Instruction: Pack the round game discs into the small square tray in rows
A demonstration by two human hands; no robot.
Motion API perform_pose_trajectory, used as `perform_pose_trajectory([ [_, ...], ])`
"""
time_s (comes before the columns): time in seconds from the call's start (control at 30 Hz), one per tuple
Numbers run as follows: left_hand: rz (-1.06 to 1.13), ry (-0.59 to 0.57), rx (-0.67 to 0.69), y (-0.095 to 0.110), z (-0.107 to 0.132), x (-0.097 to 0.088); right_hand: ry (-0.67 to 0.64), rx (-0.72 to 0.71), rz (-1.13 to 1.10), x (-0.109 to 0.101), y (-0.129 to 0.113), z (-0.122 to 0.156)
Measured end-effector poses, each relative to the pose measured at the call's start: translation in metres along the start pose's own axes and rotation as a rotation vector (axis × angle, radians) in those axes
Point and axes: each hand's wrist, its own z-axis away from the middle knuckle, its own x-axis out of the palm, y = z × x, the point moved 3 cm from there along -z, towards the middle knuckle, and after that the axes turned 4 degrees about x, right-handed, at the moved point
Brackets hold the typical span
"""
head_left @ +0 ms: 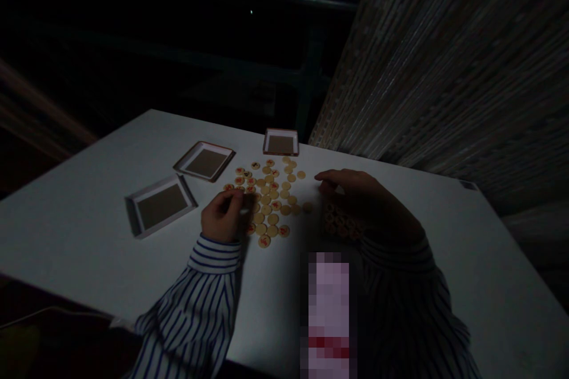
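Round wooden Chinese chess pieces lie spread in the middle of the white table, some showing red or black characters, others plain side up. At the left edge of this spread is my left hand, its fingers curled and thumb pressed in; what they hold, if anything, is hidden. My right hand hovers to the right, index finger stretched out and a gap between it and the thumb, with no piece visible there. Beneath it, in shadow, a group of pieces with red characters sits close together, partly covered by the hand and wrist.
Three shallow box parts stand on the white table: a pale tray at left, a brown-edged tray behind it, and a smaller tray near the back edge. A strand curtain hangs at the right. The room is dim.
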Motion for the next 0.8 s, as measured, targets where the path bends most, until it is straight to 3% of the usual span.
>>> perform_pose_trajectory([
  [0.43,0.038,0.028,0.018,-0.001,-0.002,-0.001,-0.084,-0.006,0.008,0.015,0.001,-0.005],
  [0.8,0.063,0.028,0.017,0.004,-0.003,-0.004,-0.231,0.09,0.105,0.026,-0.006,-0.012],
])
